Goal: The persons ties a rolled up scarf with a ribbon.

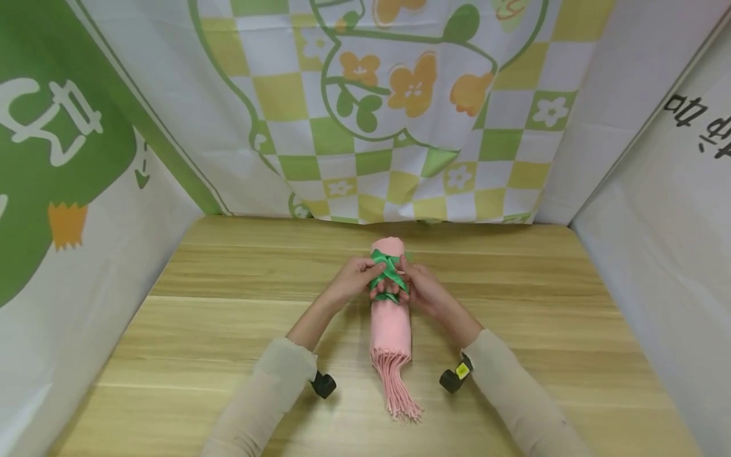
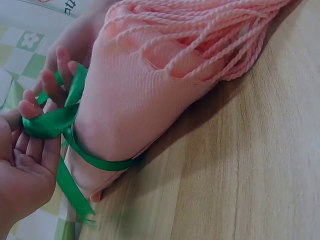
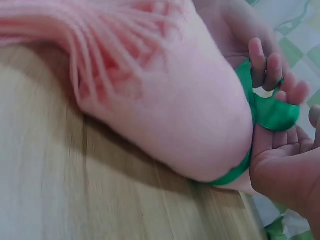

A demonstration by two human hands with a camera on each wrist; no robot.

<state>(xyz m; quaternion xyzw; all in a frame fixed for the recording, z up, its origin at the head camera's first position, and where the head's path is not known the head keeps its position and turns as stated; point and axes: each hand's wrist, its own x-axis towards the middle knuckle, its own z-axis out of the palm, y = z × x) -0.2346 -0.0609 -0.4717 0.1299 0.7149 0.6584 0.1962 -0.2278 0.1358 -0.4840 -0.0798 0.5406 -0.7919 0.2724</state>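
Note:
A pink scarf (image 1: 391, 327), rolled into a cylinder, lies lengthwise on the wooden table, its twisted fringe (image 1: 396, 387) spread toward the front edge. Around its upper part runs a green satin ribbon (image 1: 389, 270), crossed on top. From the left side, my left hand (image 1: 355, 279) pinches the ribbon between thumb and fingers. My right hand (image 1: 425, 285) grips it from the opposite side, fingers close to those of the left. The left wrist view shows a folded ribbon loop (image 2: 50, 124) at the fingertips and a loose ribbon end (image 2: 75, 195) hanging beside the roll.
The wooden table (image 1: 228, 330) reaches back to a wall hung with a checkered, flowered cloth (image 1: 388, 146). White and green printed panels (image 1: 51, 158) enclose the sides. Small black wrist cameras (image 1: 323, 384) sit at both sleeve cuffs, one on either side of the scarf.

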